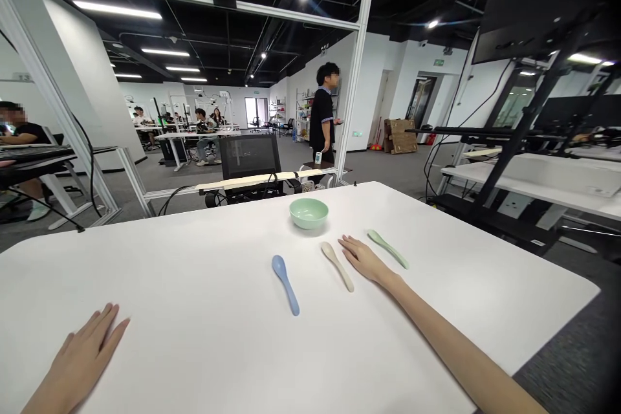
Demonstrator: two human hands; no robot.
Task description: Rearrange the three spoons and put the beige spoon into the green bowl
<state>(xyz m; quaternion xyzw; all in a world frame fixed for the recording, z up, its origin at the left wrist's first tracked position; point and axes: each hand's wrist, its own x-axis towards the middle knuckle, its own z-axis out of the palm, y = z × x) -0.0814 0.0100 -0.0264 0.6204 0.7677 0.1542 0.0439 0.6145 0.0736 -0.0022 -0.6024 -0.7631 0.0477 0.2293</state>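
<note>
The fingers (350, 246) of the right hand (371, 263) lie together and empty on the white table (160, 272), between a cream spoon (336, 266) and a green spoon (387, 248), with a blue spoon (286, 284) to their left, a mint-green bowl (309, 213) beyond them, and the open left hand (80, 354) well to their left.

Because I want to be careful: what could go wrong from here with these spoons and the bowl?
The right hand lies between the beige spoon and the green spoon, so it might knock either one. The bowl sits fairly near the far edge of the table, so a hard bump could perhaps push it off.
</note>
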